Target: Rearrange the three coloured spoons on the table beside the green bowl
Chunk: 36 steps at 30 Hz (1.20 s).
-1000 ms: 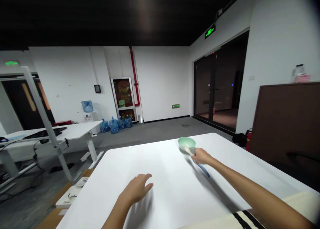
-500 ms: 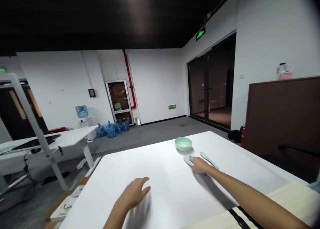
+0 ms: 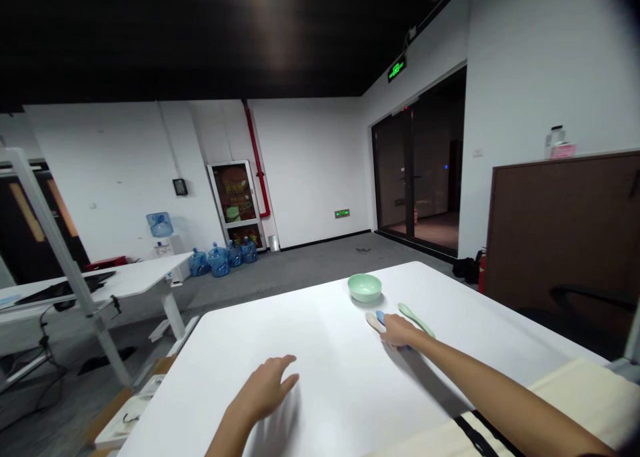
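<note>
My right hand [image 3: 399, 330] reaches over the table with its fingers closed round a blue spoon [image 3: 381, 317], whose bowl end shows past the fingertips while most of the handle is covered. Just left of it a beige spoon [image 3: 373, 322] lies on the table, partly hidden by the same hand. To the right lies a light green spoon [image 3: 415, 319], its lower end behind my wrist. A mint green bowl [image 3: 365, 289] stands upright beyond the spoons. My left hand [image 3: 267, 389] hovers over the white table [image 3: 330, 390], thumb and fingers apart, holding nothing.
A cream cloth with black stripes [image 3: 560, 387] covers the near right corner of the table. Boxes with white trays [image 3: 123, 420] stand beside its left edge. Another white desk [image 3: 145, 277] is at left, with blue water bottles [image 3: 219, 260] behind it.
The view has turned very slightly to the right. Both hands, the spoons and the bowl keep nearly the same places on the table.
</note>
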### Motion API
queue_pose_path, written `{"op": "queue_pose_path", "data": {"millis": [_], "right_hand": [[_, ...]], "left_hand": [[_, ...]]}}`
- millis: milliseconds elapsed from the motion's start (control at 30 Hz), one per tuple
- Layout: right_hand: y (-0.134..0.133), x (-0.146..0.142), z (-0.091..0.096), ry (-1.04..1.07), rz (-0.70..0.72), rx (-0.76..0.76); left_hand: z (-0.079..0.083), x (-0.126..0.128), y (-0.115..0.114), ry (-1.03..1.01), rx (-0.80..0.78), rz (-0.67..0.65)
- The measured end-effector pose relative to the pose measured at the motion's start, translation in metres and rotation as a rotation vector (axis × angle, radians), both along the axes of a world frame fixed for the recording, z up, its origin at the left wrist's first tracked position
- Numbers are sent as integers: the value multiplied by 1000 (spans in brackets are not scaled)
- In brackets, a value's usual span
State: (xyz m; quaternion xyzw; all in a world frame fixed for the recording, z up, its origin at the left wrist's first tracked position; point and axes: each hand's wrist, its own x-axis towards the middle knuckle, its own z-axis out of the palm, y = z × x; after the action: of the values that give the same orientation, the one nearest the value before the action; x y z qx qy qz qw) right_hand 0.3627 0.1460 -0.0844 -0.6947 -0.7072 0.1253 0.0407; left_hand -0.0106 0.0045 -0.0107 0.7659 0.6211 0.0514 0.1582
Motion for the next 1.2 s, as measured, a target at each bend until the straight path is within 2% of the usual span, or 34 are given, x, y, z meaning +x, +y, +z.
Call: {"op": "queue_pose_path", "data": {"millis": [167, 300, 500, 667, 833, 967, 1067, 1200], "right_hand": [[4, 6, 9, 22, -33, 68], [5, 15, 12, -41, -85, 122], [7, 27, 2, -55, -89, 27], [10, 28, 3, -37, -82, 45], [6, 2, 25, 61, -59, 110], [0, -36, 39, 80, 50, 47], [-3, -61, 37, 60, 85, 21], [0, -78, 22, 29, 76, 14]], "left_hand": [[-1, -1, 1, 1, 11, -12], [1, 1, -1, 3, 10, -6], [3, 3, -2, 11, -3, -6], [3, 2, -1, 11, 3, -6], [2, 2, 0, 7, 7, -6], [3, 1, -1, 4, 3, 3], [4, 0, -2, 4, 2, 7], [1, -3, -1, 3, 8, -1]]}}
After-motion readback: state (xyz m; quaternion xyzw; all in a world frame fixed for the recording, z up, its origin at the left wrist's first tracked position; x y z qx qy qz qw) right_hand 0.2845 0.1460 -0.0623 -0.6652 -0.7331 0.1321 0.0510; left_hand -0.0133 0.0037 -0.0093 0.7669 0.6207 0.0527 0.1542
